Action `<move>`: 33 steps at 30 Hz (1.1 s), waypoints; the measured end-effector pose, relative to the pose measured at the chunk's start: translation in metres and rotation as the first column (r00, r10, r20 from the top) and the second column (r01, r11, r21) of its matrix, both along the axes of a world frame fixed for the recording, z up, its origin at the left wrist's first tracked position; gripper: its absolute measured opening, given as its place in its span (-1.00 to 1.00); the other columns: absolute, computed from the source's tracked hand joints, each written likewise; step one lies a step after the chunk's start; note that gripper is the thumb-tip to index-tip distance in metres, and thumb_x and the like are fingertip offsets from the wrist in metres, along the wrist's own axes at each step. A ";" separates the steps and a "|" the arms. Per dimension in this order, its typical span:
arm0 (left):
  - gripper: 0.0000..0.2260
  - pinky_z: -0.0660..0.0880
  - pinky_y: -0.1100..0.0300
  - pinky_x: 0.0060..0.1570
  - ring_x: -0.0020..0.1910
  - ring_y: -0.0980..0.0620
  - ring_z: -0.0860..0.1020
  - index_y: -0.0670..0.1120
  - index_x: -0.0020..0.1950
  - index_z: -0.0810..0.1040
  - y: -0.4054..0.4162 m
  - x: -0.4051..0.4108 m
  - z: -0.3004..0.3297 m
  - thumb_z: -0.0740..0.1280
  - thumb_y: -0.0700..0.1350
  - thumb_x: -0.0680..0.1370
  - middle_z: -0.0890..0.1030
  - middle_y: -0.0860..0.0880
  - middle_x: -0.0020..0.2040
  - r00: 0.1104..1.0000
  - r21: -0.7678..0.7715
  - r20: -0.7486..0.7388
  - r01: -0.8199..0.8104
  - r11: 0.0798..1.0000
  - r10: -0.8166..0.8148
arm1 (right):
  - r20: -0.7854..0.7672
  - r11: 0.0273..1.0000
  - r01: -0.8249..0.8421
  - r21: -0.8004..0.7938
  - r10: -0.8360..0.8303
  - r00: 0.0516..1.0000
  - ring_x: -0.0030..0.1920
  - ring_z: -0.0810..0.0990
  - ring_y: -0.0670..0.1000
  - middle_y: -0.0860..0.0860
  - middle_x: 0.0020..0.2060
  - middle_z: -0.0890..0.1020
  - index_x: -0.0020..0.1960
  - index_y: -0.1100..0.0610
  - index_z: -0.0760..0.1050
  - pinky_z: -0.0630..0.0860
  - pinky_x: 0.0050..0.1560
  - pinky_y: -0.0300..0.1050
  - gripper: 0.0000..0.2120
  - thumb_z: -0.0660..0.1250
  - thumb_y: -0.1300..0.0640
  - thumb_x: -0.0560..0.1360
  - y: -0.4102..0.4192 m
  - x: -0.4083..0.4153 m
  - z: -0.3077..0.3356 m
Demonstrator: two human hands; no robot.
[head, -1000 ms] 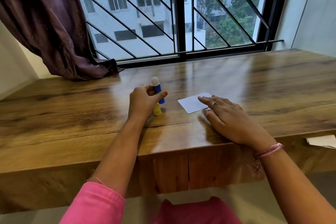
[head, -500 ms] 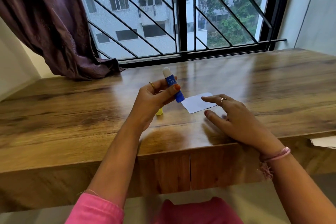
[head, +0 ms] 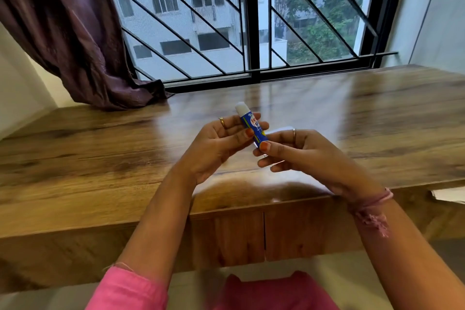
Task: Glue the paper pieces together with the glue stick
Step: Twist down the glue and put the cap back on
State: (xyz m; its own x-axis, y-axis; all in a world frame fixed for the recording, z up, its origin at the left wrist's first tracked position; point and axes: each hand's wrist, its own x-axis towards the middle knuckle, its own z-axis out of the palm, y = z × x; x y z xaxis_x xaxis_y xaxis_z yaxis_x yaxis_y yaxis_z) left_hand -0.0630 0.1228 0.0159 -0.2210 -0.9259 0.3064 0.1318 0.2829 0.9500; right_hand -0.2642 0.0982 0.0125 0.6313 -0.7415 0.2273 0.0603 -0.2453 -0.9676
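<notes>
Left hand (head: 216, 143): gold ring with a small stone on one finger; thumbnail painted orange-red. Bare forearm. Pink sleeve (head: 128, 289) ends above the elbow, frame edge at 7 o'clock; a thin pale thread lies on the arm just above its hem.

Right hand (head: 304, 151): thin plain band on one finger; thumbnail painted the same orange-red. Pink thread bracelet (head: 377, 200) at the wrist, several strands, with a frayed tassel hanging toward 6 o'clock. Forearm bare to the frame edge.

Lap, at 6 o'clock: darker pink garment (head: 274, 292).
</notes>
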 end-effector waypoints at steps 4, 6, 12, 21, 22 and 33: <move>-0.65 0.49 0.16 0.16 0.23 -0.09 0.54 -0.18 0.32 0.43 0.002 -0.001 0.000 0.25 -0.26 0.54 0.60 -0.13 0.20 0.993 0.026 -0.015 0.118 0.993 -0.117 | 0.049 0.981 -0.126 0.146 0.120 0.992 -0.09 0.68 0.00 0.15 0.01 0.69 0.08 0.20 0.59 0.59 -0.14 -0.24 -0.66 0.37 0.05 0.36 -0.002 0.000 -0.006; -0.65 0.48 0.12 0.20 0.25 -0.12 0.52 -0.19 0.34 0.42 0.003 -0.001 0.000 0.23 -0.28 0.55 0.59 -0.15 0.22 0.992 0.038 -0.004 0.130 0.991 -0.130 | 0.047 0.979 -0.137 0.154 0.131 0.990 -0.10 0.67 -0.01 0.15 0.00 0.69 0.08 0.24 0.59 0.59 -0.15 -0.25 -0.63 0.39 0.06 0.36 -0.001 0.000 -0.008; -0.66 0.54 0.15 0.09 0.20 -0.10 0.56 -0.18 0.28 0.49 0.004 -0.004 0.002 0.30 -0.21 0.51 0.62 -0.14 0.18 0.997 0.057 -0.041 0.074 0.996 -0.071 | 0.003 0.979 -0.127 0.159 0.128 0.992 -0.14 0.68 -0.04 0.12 -0.03 0.71 0.07 0.21 0.60 0.59 -0.20 -0.30 -0.63 0.42 0.04 0.34 -0.002 0.003 -0.009; -0.67 0.55 0.19 0.02 0.15 -0.09 0.59 -0.19 0.26 0.50 0.006 -0.004 0.004 0.28 -0.23 0.50 0.64 -0.13 0.13 0.993 0.081 -0.057 0.109 0.991 -0.104 | -0.023 0.950 -0.235 0.204 0.244 0.969 -0.02 0.65 -0.04 0.10 0.05 0.68 0.11 0.17 0.59 0.57 -0.14 -0.32 -0.72 0.31 0.09 0.45 -0.005 0.000 -0.005; -0.68 0.55 0.19 0.02 0.15 -0.09 0.59 -0.19 0.26 0.50 0.006 -0.004 0.004 0.28 -0.23 0.50 0.64 -0.14 0.13 0.993 0.086 -0.051 0.113 0.990 -0.109 | -0.029 0.951 -0.236 0.198 0.247 0.969 -0.04 0.65 -0.06 0.10 0.04 0.69 0.09 0.16 0.59 0.56 -0.16 -0.33 -0.73 0.31 0.09 0.44 -0.005 0.000 -0.004; -0.71 0.57 0.16 0.02 0.12 -0.12 0.61 -0.21 0.18 0.57 0.003 -0.003 0.000 0.35 -0.22 0.46 0.65 -0.19 0.09 0.999 0.097 0.025 0.024 0.995 -0.026 | -0.178 0.999 0.029 0.035 -0.022 0.984 -0.30 0.63 -0.13 0.02 -0.33 0.69 -0.09 0.13 0.62 0.46 -0.39 -0.39 -0.74 0.50 0.01 0.30 -0.001 0.014 -0.012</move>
